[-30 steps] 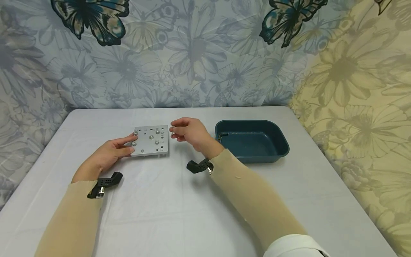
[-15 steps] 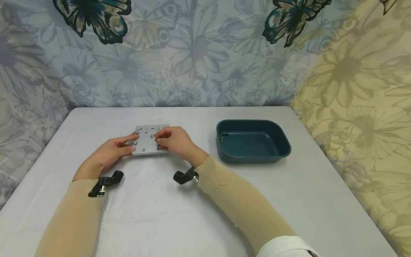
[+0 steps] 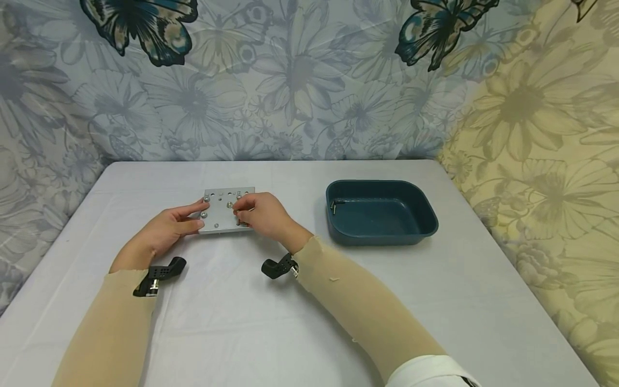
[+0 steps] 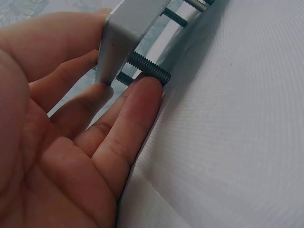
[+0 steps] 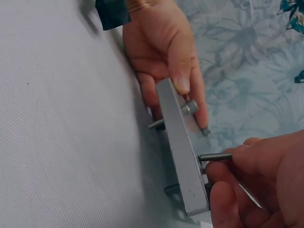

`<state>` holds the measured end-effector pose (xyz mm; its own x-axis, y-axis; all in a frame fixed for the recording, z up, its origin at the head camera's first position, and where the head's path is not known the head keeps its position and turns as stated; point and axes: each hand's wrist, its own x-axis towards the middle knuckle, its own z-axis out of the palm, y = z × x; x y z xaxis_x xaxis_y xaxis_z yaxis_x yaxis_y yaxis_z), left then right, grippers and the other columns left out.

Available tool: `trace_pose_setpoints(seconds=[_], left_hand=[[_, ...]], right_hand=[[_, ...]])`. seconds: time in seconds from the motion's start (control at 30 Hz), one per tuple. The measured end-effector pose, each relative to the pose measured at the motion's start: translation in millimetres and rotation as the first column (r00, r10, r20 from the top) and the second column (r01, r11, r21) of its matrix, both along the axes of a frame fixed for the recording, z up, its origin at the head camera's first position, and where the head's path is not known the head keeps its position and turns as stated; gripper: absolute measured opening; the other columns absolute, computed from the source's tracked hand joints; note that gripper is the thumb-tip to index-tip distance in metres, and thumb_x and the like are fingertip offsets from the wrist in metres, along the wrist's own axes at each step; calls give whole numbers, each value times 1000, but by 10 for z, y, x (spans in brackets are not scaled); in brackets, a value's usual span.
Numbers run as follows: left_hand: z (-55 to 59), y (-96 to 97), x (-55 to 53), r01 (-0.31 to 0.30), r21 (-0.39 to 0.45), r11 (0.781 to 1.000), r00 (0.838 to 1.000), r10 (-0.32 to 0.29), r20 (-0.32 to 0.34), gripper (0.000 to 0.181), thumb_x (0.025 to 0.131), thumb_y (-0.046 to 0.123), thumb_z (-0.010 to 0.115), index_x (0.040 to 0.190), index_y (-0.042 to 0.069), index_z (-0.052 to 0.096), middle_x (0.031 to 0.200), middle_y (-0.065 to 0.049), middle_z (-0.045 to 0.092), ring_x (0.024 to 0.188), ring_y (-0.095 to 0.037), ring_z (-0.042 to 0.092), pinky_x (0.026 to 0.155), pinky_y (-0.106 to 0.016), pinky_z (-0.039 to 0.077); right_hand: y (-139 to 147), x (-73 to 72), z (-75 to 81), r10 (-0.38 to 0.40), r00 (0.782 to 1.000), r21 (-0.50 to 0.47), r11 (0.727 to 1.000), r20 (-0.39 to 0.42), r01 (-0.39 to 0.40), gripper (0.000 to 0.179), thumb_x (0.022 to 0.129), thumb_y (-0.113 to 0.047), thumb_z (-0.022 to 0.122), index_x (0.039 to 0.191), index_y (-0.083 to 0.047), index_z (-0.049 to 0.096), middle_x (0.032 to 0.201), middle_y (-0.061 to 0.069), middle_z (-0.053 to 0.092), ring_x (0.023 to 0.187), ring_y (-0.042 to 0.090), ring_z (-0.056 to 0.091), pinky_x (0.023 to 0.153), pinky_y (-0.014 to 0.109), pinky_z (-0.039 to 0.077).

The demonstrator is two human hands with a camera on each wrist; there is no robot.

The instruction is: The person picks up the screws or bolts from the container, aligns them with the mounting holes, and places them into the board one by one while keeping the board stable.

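Observation:
A silver metal plate (image 3: 217,215) with holes and several screw heads lies near the table's back. My left hand (image 3: 164,228) grips its left edge between thumb and fingers. Threaded screw shanks (image 4: 151,68) stick out of the underside in the left wrist view, one by a fingertip. Over the plate's right part, my right hand (image 3: 271,217) pinches a slim metal pin (image 5: 216,156). The pin's one end meets the plate's top face in the right wrist view; its other end is hidden by the fingers. That hand covers some of the holes.
A dark teal tray (image 3: 382,239) stands right of the plate, with a few small dark metal pieces (image 3: 335,205) at its left end. White cloth covers the table (image 3: 217,333); a flowered fabric wall (image 3: 290,107) rises behind it.
My right hand has moved left from beside the plate to above its right part, bringing the pin to the surface. In the last half second it barely moves. The left hand stays in place.

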<state>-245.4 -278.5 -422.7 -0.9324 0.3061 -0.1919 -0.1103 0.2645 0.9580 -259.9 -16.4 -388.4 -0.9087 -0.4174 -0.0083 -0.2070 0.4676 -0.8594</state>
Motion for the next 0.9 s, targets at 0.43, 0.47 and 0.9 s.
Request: trace_pose_setpoints(seconds=[0.43, 0.47, 0.9], left_hand=[[6, 0, 2, -10, -7, 1000, 1000, 10, -4, 65, 96, 19, 69, 153, 7, 40, 165, -3, 12, 116, 3, 50, 87, -19, 49], [8, 0, 5, -9, -5, 1000, 1000, 9, -2, 65, 96, 19, 69, 153, 7, 40, 165, -3, 11, 116, 3, 50, 87, -19, 49], [5, 8, 10, -6, 9, 1000, 1000, 6, -3, 64, 96, 16, 69, 152, 5, 41, 165, -3, 12, 115, 3, 52, 88, -21, 50]], right_hand=[[-7, 4, 13, 12, 998, 54, 998, -58, -9, 13, 95, -14, 71, 107, -14, 77, 97, -13, 69, 87, 6, 61, 70, 24, 51], [-5, 6, 14, 11, 998, 57, 998, -60, -8, 13, 95, -14, 71, 106, -15, 77, 97, -13, 69, 87, 5, 61, 70, 24, 51], [226, 8, 68, 33, 942, -443, 887, 334, 126, 29, 96, -7, 66, 123, 1, 68, 112, 4, 70, 98, 22, 68, 83, 34, 55]])
